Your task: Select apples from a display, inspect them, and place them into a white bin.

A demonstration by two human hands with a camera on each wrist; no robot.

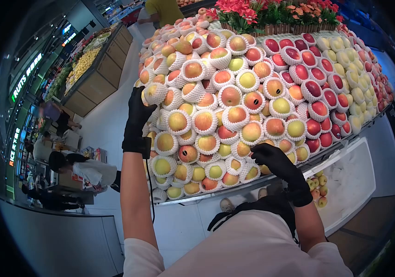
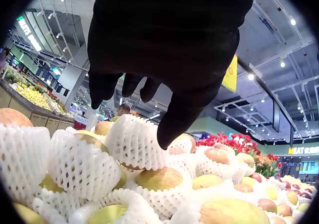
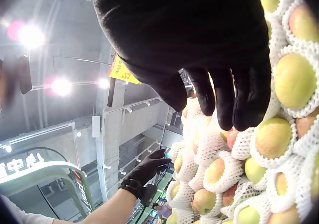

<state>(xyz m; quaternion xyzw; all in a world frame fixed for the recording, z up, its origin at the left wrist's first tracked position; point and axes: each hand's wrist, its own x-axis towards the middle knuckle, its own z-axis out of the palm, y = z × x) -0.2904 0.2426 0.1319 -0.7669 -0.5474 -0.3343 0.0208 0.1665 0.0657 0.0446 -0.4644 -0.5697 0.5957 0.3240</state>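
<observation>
Left grip (image 1: 136, 117), black-gloved, reaches up the left flank of the apple pile (image 1: 234, 99). Its fingers (image 2: 130, 87) are loosely spread and hold nothing. Their tips lie at a netted apple (image 1: 155, 92) on the pile's edge; the left wrist view shows them just above its white foam sleeve, and whether they touch cannot be told. Right grip (image 1: 276, 161), also gloved in black, lies flat low on the front of the pile. Its straight fingers (image 3: 244, 104) sit close together, resting on yellow-pink apples in foam nets (image 3: 273, 137) and pinching none.

Around both grips every apple sits in a white net, stacked in sloping rows. Toward the right the rows turn to dark red apples (image 1: 320, 87), then pale yellow fruit (image 1: 345, 57). Red flowers (image 1: 248, 14) crown the pile. Below the right grip, a white bin (image 1: 350, 180) holds loose apples (image 1: 318, 187). A green sign (image 1: 24, 76) glows over the aisle at left.
</observation>
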